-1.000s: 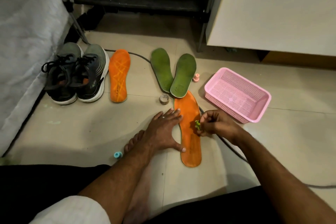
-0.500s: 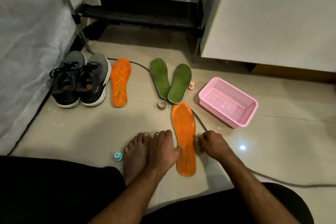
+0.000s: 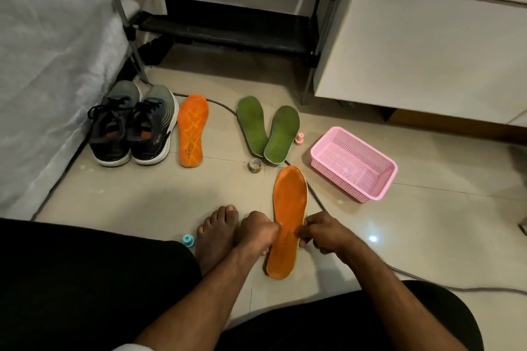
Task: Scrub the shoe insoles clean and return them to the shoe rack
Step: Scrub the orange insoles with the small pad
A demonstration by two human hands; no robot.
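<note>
Both hands now grip the insole.
Your left hand (image 3: 258, 232) and right hand (image 3: 325, 232) have closed on the orange insole (image 3: 289, 208) beside the pink basket (image 3: 379, 179), lifting its edges.

— What is the person wearing?
— Black trousers (image 3: 85, 288) on both legs. The arms are bare to the bottom edge, the left hand (image 3: 256, 232) and right hand (image 3: 328, 234) ungloved.
— Shoes?
— None; a bare foot (image 3: 216, 234) shows just beside the left hand. A bit of white cloth (image 3: 131, 347) sits below the left forearm.
</note>
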